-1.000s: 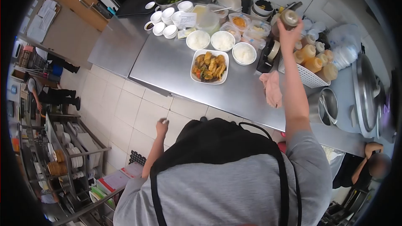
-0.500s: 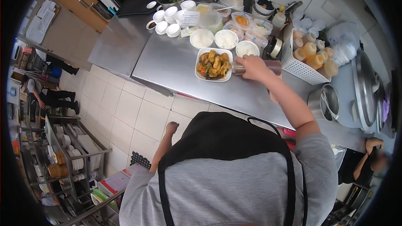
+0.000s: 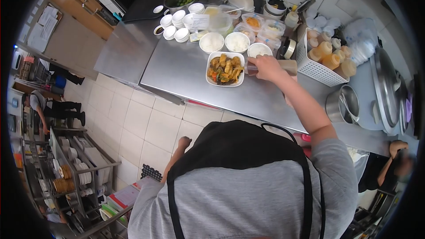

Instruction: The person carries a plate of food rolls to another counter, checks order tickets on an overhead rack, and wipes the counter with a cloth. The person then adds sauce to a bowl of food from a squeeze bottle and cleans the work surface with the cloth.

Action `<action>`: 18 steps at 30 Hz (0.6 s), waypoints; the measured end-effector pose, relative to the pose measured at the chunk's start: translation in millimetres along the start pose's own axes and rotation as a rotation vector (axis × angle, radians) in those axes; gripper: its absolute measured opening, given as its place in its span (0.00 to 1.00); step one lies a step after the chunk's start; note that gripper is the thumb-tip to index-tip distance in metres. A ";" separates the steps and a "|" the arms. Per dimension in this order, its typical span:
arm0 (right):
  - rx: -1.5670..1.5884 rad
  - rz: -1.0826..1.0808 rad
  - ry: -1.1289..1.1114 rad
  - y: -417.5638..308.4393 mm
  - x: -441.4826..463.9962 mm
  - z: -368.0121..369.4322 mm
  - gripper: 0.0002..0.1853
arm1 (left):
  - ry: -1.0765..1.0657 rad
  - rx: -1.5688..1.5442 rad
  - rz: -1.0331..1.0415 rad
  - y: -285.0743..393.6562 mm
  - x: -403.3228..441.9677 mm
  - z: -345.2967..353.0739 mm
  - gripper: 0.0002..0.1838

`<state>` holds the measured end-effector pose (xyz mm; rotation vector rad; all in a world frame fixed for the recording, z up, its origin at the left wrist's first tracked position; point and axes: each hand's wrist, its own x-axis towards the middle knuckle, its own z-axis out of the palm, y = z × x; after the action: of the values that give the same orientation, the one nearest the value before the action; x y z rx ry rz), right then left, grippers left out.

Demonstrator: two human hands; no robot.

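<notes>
A squeeze bottle lies nearly level in my right hand, its narrow end toward a white square bowl of yellow-brown food. The fingers wrap round the bottle just right of the bowl's rim. My left hand hangs low, away from the steel counter, its fingers curled. Behind the square bowl stand three round bowls of white rice; my right hand partly covers the right one. A pink cloth is mostly hidden under my right forearm.
White cups stand in stacks at the back left, near plastic tubs. To the right are a tape dispenser, a basket of bottles and a metal pot. Two people stand at the far left and lower right.
My right hand has brought the bottle from near the basket down to the square bowl and tilted it onto its side. My left hand has shifted slightly right and down.
</notes>
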<state>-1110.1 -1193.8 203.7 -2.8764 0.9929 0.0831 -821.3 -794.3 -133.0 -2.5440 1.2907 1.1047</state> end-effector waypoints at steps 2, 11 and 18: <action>0.059 0.009 0.003 7.9 -4.6 2.6 0.27 | -0.022 -0.047 -0.091 -4.6 -10.4 0.8 0.22; 1.022 0.349 0.623 80.4 -23.4 -60.0 0.37 | 0.016 0.152 0.152 9.9 3.3 -13.9 0.18; 0.617 0.507 1.084 155.8 8.7 -77.5 0.41 | 0.155 -0.251 -0.004 48.7 -2.4 -19.5 0.18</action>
<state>-1198.0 -1329.6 268.4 -1.9118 1.4712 -1.5450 -846.8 -831.2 -105.7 -2.8637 1.2496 1.1563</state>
